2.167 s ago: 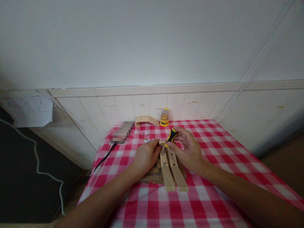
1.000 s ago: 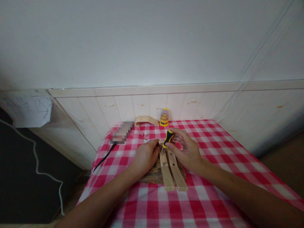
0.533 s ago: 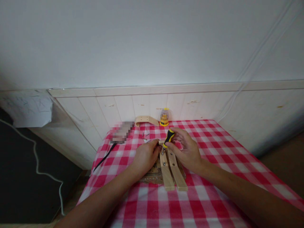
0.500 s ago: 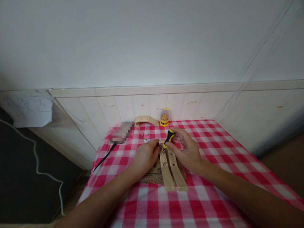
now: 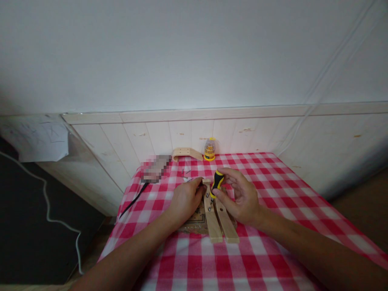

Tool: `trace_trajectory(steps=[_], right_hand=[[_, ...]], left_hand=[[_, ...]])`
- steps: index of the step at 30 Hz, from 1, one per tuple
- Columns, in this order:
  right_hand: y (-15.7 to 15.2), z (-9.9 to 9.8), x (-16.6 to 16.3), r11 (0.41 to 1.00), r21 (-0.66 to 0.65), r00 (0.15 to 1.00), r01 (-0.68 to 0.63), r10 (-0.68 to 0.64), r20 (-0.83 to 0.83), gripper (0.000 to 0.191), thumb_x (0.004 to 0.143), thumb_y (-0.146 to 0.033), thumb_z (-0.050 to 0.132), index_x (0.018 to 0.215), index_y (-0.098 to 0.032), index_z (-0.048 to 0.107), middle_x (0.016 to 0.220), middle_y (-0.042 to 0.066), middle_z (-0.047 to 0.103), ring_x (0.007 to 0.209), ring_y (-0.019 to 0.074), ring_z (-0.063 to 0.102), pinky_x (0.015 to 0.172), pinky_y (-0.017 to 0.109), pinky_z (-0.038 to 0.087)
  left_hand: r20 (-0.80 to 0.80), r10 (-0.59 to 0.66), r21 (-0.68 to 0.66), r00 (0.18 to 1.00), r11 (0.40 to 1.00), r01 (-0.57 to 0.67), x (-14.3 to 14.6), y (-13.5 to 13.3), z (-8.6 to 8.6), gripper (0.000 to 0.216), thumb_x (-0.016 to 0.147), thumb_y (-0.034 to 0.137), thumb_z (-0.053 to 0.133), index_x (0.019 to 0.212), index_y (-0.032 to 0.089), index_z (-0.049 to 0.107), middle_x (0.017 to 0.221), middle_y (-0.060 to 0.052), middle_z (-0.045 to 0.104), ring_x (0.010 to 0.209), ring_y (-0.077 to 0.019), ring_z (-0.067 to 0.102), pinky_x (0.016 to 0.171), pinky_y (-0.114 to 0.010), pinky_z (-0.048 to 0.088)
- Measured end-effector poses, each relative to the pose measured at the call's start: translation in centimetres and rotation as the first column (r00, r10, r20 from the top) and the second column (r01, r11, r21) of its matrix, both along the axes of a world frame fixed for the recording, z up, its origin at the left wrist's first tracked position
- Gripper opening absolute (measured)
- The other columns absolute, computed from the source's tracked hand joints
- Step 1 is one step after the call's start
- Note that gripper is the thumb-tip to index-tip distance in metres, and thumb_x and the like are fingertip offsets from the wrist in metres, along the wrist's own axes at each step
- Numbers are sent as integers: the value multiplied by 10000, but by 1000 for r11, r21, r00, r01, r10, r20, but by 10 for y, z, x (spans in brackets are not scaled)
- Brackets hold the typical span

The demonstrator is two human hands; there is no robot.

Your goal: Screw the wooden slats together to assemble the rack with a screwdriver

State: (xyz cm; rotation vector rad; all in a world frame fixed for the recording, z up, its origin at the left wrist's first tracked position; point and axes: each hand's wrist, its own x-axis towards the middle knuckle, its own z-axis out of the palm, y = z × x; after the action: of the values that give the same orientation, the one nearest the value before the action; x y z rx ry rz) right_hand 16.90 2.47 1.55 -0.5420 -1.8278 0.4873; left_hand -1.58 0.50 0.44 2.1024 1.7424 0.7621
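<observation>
Between the fingertips and thumb of my right hand [image 5: 242,196] is a short black-and-yellow screwdriver [image 5: 217,184], tilted with its tip down by the nearer screw of the left wooden strip [image 5: 214,227]. My left hand [image 5: 185,200] is closed on the far left edge of that strip; its fingertips are partly hidden. Two screw heads show in the strip, one behind the other. Beside it on the right lies a second wooden strip [image 5: 228,226] with a dark hole. Both rest on a brown printed cardboard piece [image 5: 195,218].
A yellow-based bit container [image 5: 209,150] stands by the wall, next to a curved wooden piece [image 5: 187,152]. Loose screws [image 5: 187,172] lie beyond my left hand. A blurred-out object [image 5: 156,169] with a black cable [image 5: 133,199] is at the left of the checkered tablecloth [image 5: 260,250].
My right hand has brought the screwdriver toward me, from the farther screw to the nearer one on the left strip. My left hand has stayed in place.
</observation>
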Motion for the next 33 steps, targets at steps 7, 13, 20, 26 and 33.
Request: trace_trajectory(steps=[7,13,20,26,33], right_hand=[[0,-1,-1,999,17,1000,-28,28,-8,502,839,-148,686,1307,-255,538,1070,84,702,862,208,710,789,357,605],[-5,2,-2,998,38,998,-58,58,4,532,840,-94,661,1325,-261,521,1061,69,706,899,196,713,805,322,607],[-6,1,-2,996,60,998,-61,59,28,513,840,-109,652,1315,-258,529,1115,84,700,912,204,715,799,325,612],[-2,-3,-2,998,44,998,-49,47,28,537,843,-136,683,1335,-272,517,1082,72,696,860,190,714,770,316,616],[-2,-3,-4,998,32,999,-52,51,10,524,845,-155,695,1328,-279,532,1076,61,703,840,185,712,761,311,615]], left_hand=[[-27,-6,-1,1000,1000,6,-1,2,-3,274,966,301,446,1137,213,641,975,-73,760,893,-225,716,717,-272,478],[-34,8,-3,999,1000,-8,-1,3,-4,270,952,286,452,1130,211,641,984,-76,761,889,-235,717,718,-286,471],[-37,6,-10,999,1000,-7,-1,3,-3,283,956,285,444,1146,216,641,1032,-80,760,930,-243,717,730,-291,472],[-58,28,-16,998,999,-29,-1,3,-3,290,958,305,450,1155,209,641,1018,-85,763,921,-250,717,726,-296,470],[-41,17,-38,999,999,-18,-1,3,-4,322,964,333,447,1201,212,628,1038,-89,762,946,-251,717,747,-299,482]])
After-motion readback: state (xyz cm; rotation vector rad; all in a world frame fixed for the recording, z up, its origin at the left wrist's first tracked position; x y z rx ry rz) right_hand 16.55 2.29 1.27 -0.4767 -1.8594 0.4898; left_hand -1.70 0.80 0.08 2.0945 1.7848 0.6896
